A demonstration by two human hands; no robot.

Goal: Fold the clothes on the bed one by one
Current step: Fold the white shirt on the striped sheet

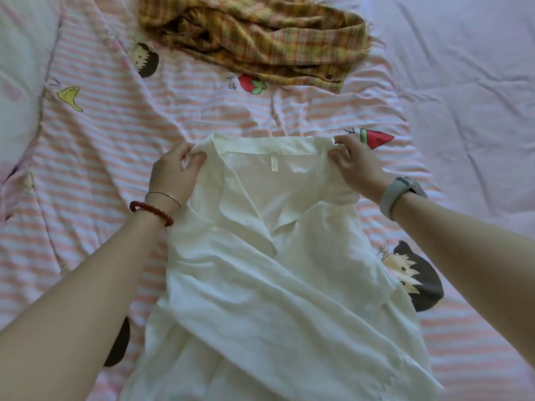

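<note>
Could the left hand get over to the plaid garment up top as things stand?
Probably yes, once freed. The left hand pinches the white shirt at its shoulder; only bare striped bedsheet lies between it and the plaid garment, though it lies farther up the bed.

Under and around the grip, a wrinkled pink-and-white striped sheet [95,146]. Just right of the grip, a watermelon print [376,138]; beyond it, a strawberry print [252,83]; far left and beyond, a banana print [71,95]. Nearer than the grip, rightward, a cartoon-head print [417,282]. Well right, a lilac quilt [463,68].
</note>
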